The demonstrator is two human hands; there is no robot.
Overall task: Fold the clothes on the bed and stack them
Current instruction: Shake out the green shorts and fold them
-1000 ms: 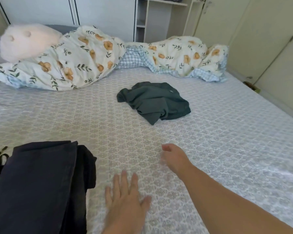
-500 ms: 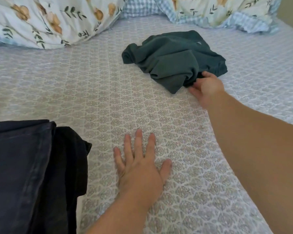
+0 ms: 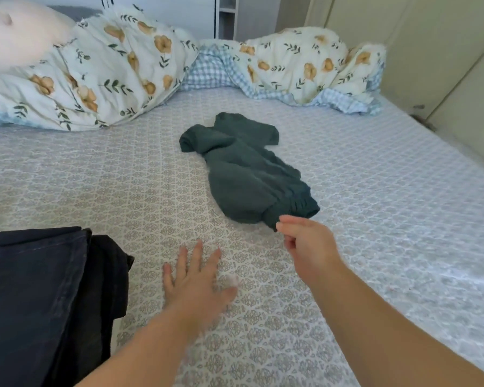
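Observation:
A crumpled dark green garment (image 3: 246,177) lies stretched out in the middle of the bed (image 3: 389,205). My right hand (image 3: 305,244) pinches its near corner with curled fingers. My left hand (image 3: 196,280) lies flat on the sheet with its fingers spread, a little left of the right hand. A stack of folded dark navy clothes (image 3: 39,297) sits at the near left, with a black piece showing at its right edge.
A floral duvet (image 3: 101,71) with a blue checked lining is bunched along the far side of the bed. A pale plush thing (image 3: 17,34) sits on it at the far left. Cream wall panels (image 3: 444,65) run along the right edge of the bed.
My right hand has taken hold of the green garment's corner and dragged it toward me, stretching it out. The left hand stays flat on the sheet. The camera has tilted up.

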